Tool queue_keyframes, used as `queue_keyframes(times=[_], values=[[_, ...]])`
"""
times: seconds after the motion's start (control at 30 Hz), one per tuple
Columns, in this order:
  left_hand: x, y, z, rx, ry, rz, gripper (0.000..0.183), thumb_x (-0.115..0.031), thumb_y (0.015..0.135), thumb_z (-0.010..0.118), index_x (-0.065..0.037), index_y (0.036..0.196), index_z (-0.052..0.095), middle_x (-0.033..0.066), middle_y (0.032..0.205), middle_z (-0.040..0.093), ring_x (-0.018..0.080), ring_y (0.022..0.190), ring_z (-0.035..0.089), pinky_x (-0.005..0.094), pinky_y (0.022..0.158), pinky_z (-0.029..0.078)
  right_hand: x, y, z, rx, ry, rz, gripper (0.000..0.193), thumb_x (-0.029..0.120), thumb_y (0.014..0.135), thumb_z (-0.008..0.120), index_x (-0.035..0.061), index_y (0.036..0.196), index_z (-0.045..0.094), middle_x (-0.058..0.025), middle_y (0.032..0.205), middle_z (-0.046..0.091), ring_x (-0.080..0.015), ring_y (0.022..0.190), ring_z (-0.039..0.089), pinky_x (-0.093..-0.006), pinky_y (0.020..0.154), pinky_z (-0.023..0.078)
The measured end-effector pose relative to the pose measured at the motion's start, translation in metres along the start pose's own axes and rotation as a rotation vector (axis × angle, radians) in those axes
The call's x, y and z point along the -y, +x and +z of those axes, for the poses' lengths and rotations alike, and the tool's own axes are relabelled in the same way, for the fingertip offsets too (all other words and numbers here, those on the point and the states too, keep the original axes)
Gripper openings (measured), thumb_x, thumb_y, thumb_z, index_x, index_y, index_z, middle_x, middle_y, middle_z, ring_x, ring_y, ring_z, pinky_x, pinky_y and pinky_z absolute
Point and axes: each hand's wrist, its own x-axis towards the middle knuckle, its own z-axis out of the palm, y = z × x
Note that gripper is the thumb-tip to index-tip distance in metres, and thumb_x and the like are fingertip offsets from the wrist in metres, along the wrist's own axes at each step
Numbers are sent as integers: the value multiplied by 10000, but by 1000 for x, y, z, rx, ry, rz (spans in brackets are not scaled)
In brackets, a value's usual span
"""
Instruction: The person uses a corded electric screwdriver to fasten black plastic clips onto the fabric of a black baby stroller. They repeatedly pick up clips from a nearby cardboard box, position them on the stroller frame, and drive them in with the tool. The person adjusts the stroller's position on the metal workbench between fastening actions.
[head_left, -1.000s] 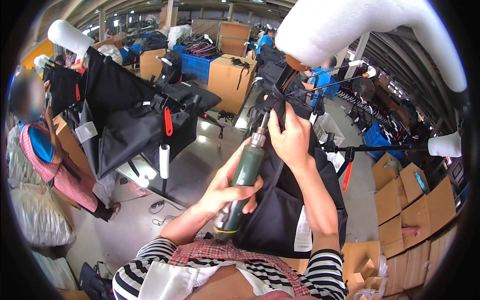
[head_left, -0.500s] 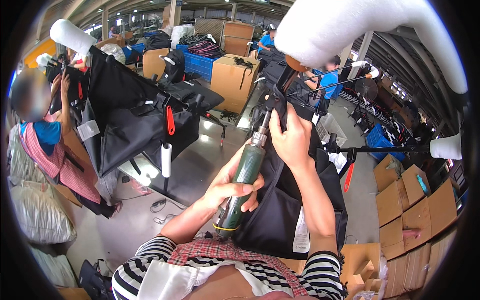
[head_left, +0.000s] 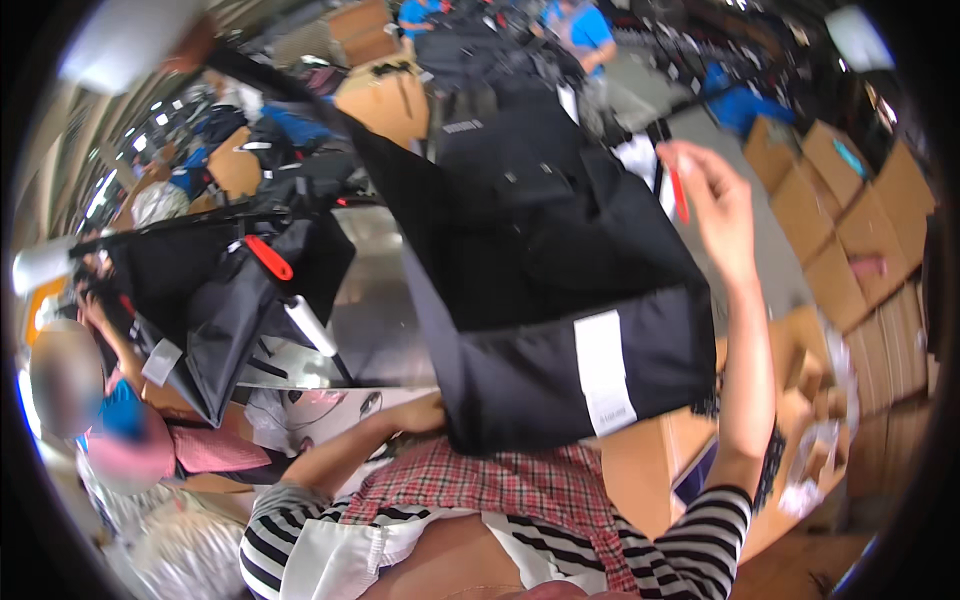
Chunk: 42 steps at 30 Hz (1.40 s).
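A large black fabric body (head_left: 560, 340) on a dark tube frame stands right in front of me, its open inside facing up. A white label (head_left: 603, 370) is sewn on its near panel. My right hand (head_left: 715, 205) is raised at its far right side, fingers curled in a pinch at a red strap (head_left: 681, 195). My left hand (head_left: 425, 413) is at the lower left corner of the fabric, its fingers mostly hidden behind it and blurred. A foam-wrapped white frame end (head_left: 130, 45) rises at the upper left.
A similar black fabric piece (head_left: 200, 290) with a red strap (head_left: 268, 258) stands on the metal table (head_left: 385, 300) at left, a co-worker (head_left: 180, 450) beside it. Cardboard boxes (head_left: 840, 220) stand at right, more cartons (head_left: 650, 450) nearer. Others in blue work farther back.
The green power screwdriver has left view. My right hand has let go of the upright tube and moved right to the red strap. The black body has turned, and my left hand dropped lower.
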Motion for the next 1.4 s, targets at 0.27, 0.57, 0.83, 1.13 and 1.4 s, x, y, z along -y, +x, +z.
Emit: queue_keyframes(times=[0.27,0.57,0.83,1.13,1.4], values=[[-125,0,-8,73,-404,253,811,-302,940,660,-66,1587,232,184,884,580,189,546,568,289,473,472,-92,-126,-111,-566,-32,204,360,273,1060,531,-40,1168,673,-120,1080,745,-167,1032,688,-300,934,521],[-210,0,-13,179,-387,367,938,-207,888,667,-15,1601,88,169,791,529,167,475,474,280,379,370,-159,-212,105,-33,282,535,259,164,972,675,-54,1111,671,-125,992,739,-164,871,702,-283,805,555],[-202,-4,-22,235,-276,342,577,-284,960,621,94,1368,467,167,812,579,166,483,536,276,443,437,-219,-246,184,276,357,599,862,276,789,852,1,1472,405,-141,1423,544,-264,1283,545,-393,1032,472],[-187,2,-35,307,-238,154,500,-527,954,644,-27,922,654,41,768,636,116,536,591,255,481,466,-203,-265,209,238,402,414,470,-1,935,659,16,1362,464,-94,1223,572,-188,1174,552,-308,969,467],[-197,8,-26,269,-5,224,519,-553,946,644,-41,860,643,15,699,604,107,513,569,257,486,444,-180,-257,178,-127,575,597,333,237,1085,437,-30,1225,578,-117,1079,690,-196,925,663,-340,833,540]])
